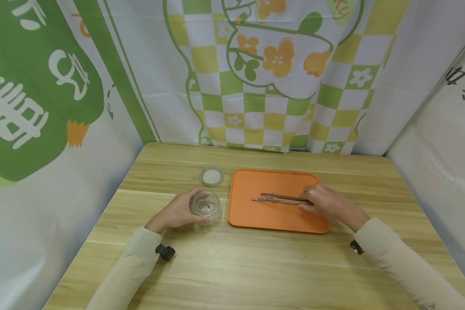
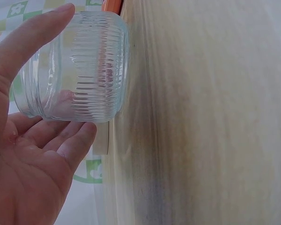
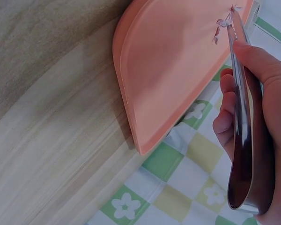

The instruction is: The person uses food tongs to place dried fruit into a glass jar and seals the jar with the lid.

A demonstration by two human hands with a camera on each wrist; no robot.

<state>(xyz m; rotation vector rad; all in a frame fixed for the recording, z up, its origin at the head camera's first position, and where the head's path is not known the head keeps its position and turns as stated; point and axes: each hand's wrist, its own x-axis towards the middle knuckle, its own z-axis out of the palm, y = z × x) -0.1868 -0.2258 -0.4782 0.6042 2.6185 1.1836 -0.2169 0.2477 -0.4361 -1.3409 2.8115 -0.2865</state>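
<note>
My left hand (image 1: 181, 210) curls round a clear ribbed glass jar (image 1: 206, 204) that stands on the table, left of an orange tray (image 1: 242, 215). In the left wrist view, the thumb lies along one side of the jar (image 2: 91, 70) and the fingers along the other. Over the tray, my right hand (image 1: 322, 201) grips metal tongs (image 3: 246, 117). Their tips are at some small, thin pinkish pieces (image 3: 223, 22) near the tray's middle. What exactly these pieces are is too small to tell, as is whether the tips pinch them.
A round clear lid or shallow dish (image 1: 212, 176) lies behind the jar, close to the tray's far left corner. A patterned cloth (image 1: 255, 107) hangs along the back edge of the wooden table (image 1: 232, 271). White sheets hang on both sides.
</note>
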